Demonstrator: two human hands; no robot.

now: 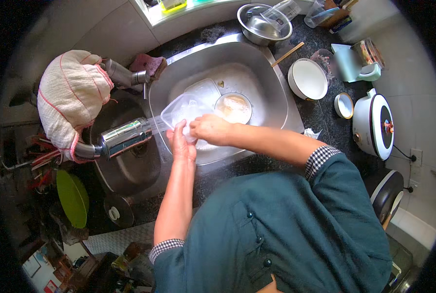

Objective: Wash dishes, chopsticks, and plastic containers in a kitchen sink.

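Observation:
My left hand (182,142) grips the near side of a clear plastic container (181,104), thumb up along its wall. My right hand (211,129) has its fingers curled against the same container; whether they grip it or hold something else is hidden. Water (158,125) runs sideways into the container from a faucet's chrome cylinder (126,137). Both hands are over the near left part of a stainless steel sink (271,91). Beyond them in the basin are a round bowl (250,103) of foamy, cloudy liquid and another translucent plastic container (202,87).
A checked cloth (69,99) wraps the faucet neck. A pink sponge (146,65) rests behind the faucet. A second basin (130,175) lies left. Along the right counter stand a steel bowl (245,31), chopsticks (288,54), a white bowl (307,78), a small bowl (344,105) and an electric cooker (364,124).

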